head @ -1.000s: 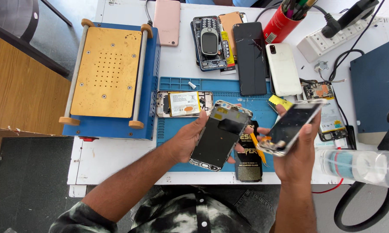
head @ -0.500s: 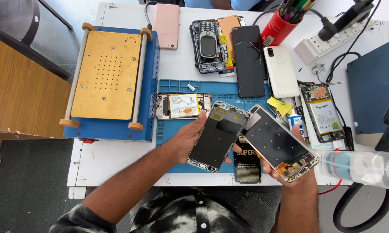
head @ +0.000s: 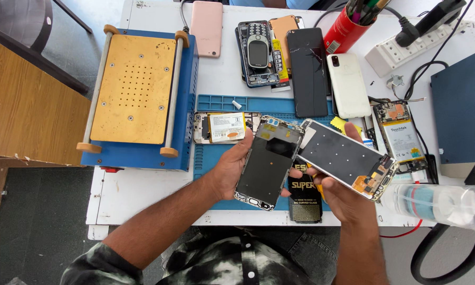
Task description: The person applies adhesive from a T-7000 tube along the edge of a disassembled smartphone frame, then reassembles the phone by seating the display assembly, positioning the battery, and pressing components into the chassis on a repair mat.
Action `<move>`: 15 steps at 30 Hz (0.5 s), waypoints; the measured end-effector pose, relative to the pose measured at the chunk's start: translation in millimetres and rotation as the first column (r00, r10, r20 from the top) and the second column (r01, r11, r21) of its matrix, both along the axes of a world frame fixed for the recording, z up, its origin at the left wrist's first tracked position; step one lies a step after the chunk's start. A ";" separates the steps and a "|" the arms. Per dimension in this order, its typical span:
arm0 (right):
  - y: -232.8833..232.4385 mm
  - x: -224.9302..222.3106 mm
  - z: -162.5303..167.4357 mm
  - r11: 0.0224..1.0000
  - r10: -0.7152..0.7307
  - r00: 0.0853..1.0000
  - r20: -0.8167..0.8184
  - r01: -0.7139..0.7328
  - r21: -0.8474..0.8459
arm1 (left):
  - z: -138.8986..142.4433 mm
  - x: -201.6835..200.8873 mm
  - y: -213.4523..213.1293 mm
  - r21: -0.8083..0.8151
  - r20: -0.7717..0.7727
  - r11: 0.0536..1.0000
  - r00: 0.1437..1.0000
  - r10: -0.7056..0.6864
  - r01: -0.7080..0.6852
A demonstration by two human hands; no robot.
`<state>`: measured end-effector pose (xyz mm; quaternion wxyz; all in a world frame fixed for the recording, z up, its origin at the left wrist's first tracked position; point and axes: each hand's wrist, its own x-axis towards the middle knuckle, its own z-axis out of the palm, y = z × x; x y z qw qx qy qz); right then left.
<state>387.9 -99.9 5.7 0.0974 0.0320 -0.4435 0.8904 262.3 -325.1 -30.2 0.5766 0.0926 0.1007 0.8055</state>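
While both hands hover above the white bench [head: 142,190], the left hand [head: 229,169] wraps its grip around a dark, metal-edged phone frame [head: 269,161], inner side up. Just beside it, the right hand [head: 343,192] has its grip closed on a detached screen panel with a grey back [head: 348,158], tilted. Below the two grips lies a blue work mat [head: 216,103], with a black packet [head: 305,198] between them. Beyond the left grip sits an opened phone showing its white battery [head: 224,127].
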 end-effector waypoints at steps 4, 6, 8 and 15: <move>-7.9 -11.7 -3.9 0.931 -0.234 0.966 -0.108 0.255 0.259 | 1.8 4.7 0.5 -0.098 -0.068 0.995 0.998 -0.012 0.005; -4.1 -14.4 -1.2 0.882 -0.327 0.932 -0.154 0.360 0.303 | 4.4 7.0 0.2 -0.034 -0.093 0.999 0.996 -0.015 0.012; 4.4 -14.0 6.4 0.891 -0.343 0.924 -0.169 0.377 0.251 | 8.0 5.8 -0.3 -0.041 -0.176 0.998 0.984 0.038 -0.046; -3.3 14.6 17.5 0.893 -0.337 0.941 0.019 0.313 0.323 | 14.6 3.1 -3.5 -0.085 -0.364 0.962 0.907 0.211 -0.258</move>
